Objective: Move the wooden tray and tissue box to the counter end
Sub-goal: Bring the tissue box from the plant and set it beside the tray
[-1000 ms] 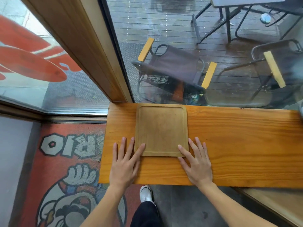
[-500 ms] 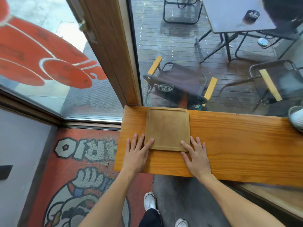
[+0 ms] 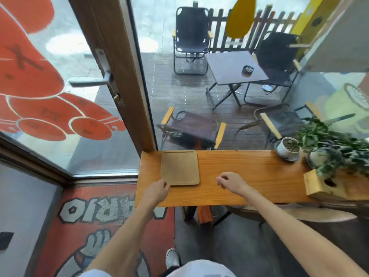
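Now both hands hang loosely curled and empty, the left hand (image 3: 157, 189) by the wooden tray (image 3: 180, 168) and the right hand (image 3: 231, 180) clear of it, so a careless reach for the wooden tissue box (image 3: 317, 183) could knock the potted plant (image 3: 288, 150).

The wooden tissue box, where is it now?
In the head view, the tissue box sits at the counter's right end, beside the potted plants, far from the wooden tray.
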### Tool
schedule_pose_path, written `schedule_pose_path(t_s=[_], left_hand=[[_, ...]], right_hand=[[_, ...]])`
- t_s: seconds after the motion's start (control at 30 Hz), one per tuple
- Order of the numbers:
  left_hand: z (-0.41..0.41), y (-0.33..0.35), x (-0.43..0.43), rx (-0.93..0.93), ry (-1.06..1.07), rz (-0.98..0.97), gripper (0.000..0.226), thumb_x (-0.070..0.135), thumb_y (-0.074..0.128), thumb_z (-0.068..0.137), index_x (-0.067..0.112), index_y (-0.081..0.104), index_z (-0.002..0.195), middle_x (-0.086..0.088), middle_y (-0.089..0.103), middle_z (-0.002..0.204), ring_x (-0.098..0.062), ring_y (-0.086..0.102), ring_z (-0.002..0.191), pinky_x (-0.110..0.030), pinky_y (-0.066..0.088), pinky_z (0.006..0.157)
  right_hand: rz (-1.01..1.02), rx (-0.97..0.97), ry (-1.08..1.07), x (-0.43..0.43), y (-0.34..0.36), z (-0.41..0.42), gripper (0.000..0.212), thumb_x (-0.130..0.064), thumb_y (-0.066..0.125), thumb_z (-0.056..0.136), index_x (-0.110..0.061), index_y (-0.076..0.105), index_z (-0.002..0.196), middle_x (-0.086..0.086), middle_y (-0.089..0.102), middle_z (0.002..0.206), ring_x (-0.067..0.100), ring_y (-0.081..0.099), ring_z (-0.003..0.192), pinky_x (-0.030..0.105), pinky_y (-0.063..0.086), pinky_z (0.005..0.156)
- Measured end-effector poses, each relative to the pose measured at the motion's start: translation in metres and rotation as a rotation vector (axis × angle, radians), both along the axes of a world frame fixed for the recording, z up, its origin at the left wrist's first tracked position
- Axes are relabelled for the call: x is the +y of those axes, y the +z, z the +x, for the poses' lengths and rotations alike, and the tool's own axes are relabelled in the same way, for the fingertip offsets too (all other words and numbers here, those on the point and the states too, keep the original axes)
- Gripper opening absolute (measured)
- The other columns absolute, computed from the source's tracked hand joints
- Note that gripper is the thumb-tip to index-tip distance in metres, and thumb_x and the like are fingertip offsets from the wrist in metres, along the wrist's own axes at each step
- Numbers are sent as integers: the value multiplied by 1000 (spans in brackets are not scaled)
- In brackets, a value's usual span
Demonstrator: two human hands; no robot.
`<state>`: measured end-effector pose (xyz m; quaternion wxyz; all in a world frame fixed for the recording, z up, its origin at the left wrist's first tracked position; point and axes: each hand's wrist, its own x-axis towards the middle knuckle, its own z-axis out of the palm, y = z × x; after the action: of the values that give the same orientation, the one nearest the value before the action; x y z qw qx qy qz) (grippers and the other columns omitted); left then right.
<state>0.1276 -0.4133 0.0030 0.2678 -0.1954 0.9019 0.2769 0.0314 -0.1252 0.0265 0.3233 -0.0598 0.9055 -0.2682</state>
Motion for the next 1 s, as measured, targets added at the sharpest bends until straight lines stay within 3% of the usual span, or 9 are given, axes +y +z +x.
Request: schedule_pose_path(t_s=[0.07,0.2,0.3,0.4,0.5,0.63,0.73,0.9,1.0], left_hand=[[-6,13,16,28,-26,0,39,40,39,98,13,61,117,-8,68,115,-26,62,100,-42,53,90],[-36,29,82,15,-182,-57,38,41,36,96,21,60,118,-5,65,117,-27,62,104,-37,51,87],[-66,33,149,52,-307,-27,38,36,34,96,20,63,115,-4,69,111,-26,64,99,-35,52,82],[-90,31,222,44,-364,34,39,35,35,95,20,64,115,-7,70,114,-29,65,99,-40,54,88],[-116,28,300,20,-450,91,42,36,38,97,19,54,131,-9,65,125,-30,62,109,-39,51,92],[-165,4,403,-71,-465,137,50,41,39,98,19,42,143,-9,59,134,-29,59,115,-42,50,96],[-198,-26,479,-147,-415,167,48,38,39,97,16,48,139,-10,56,137,-31,56,118,-40,49,98],[-229,-65,583,-278,-306,246,44,33,41,97,7,54,130,-18,63,127,-37,61,113,-42,53,92],[-241,-86,623,-339,-177,282,53,37,47,97,5,46,140,-21,60,132,-42,57,120,-46,50,96]], right_hand=[[-69,37,-89,30,10,8,23,-38,55,92,-22,67,79,-1,70,78,19,65,77,34,48,71],[-161,43,-296,116,25,26,21,-34,54,96,-21,66,104,-2,67,94,16,62,86,24,45,67],[-193,56,-517,195,22,33,20,-30,54,96,-18,67,106,-6,66,94,16,63,87,25,47,68],[-205,84,-720,277,13,39,27,-30,56,95,-14,67,113,-2,69,95,19,67,86,29,48,64],[-222,107,-843,352,11,35,17,-24,55,96,-19,68,104,6,70,97,17,66,79,30,47,63],[-215,92,-954,446,-7,10,16,-21,53,96,-27,68,93,11,70,98,20,64,80,37,48,73],[-208,19,-979,506,-33,-21,21,-24,53,96,-16,67,110,12,70,104,23,63,89,37,50,78],[-149,-114,-1001,561,-65,-63,41,-37,58,92,-19,57,128,7,62,127,26,58,117,40,47,99],[-156,-216,-967,568,-78,-91,59,-41,58,92,-18,42,143,6,49,144,27,45,133,38,39,105]])
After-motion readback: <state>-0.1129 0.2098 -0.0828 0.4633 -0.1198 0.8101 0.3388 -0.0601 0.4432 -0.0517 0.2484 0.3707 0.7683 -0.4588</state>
